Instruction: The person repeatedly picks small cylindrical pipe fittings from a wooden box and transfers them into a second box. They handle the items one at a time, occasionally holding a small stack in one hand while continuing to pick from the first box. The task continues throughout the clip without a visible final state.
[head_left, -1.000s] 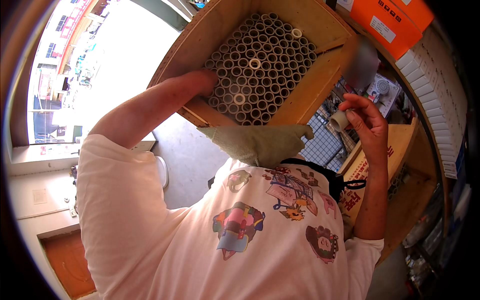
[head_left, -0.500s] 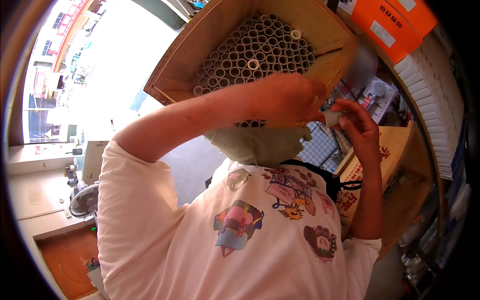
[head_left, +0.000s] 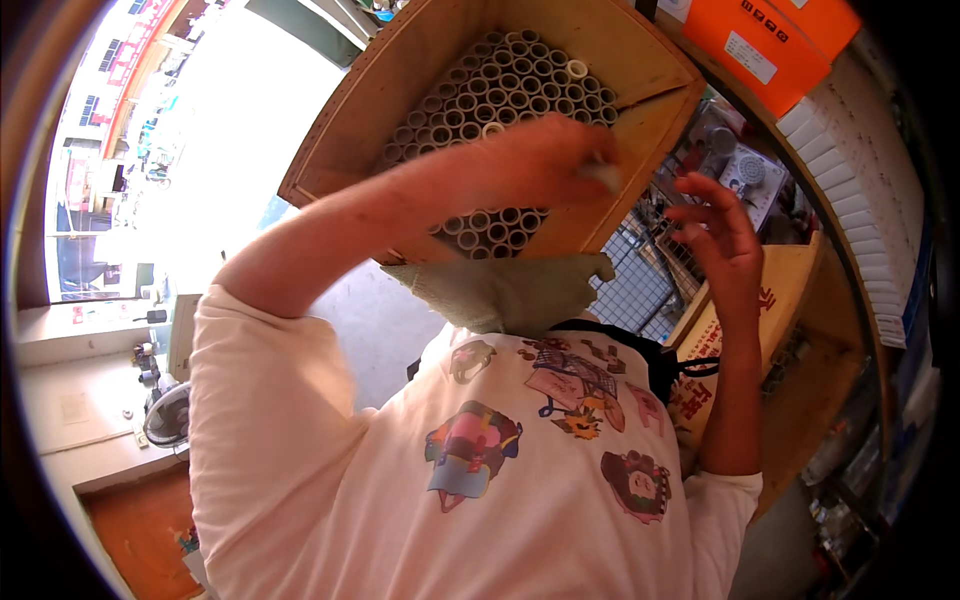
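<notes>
- My left hand point(head_left: 560, 158) pinches a blurred pale pipe coupling point(head_left: 603, 178) over the wooden box point(head_left: 645, 125) of grey couplings point(head_left: 509, 82).
- My right hand point(head_left: 730, 240) stands beside it, fingers parted.

the shirt point(head_left: 390, 530) is whitish pink and loose, with wide short sleeves point(head_left: 265, 375). coloured prints dot its front: a many-coloured bag point(head_left: 472, 455), a green shape point(head_left: 472, 360), a yellow-orange flower point(head_left: 580, 424), a pink patch point(head_left: 650, 410) and a dark-hatted head point(head_left: 637, 486). black cloth point(head_left: 662, 368) with a thin loop point(head_left: 698, 366) shows at its edge.
</notes>
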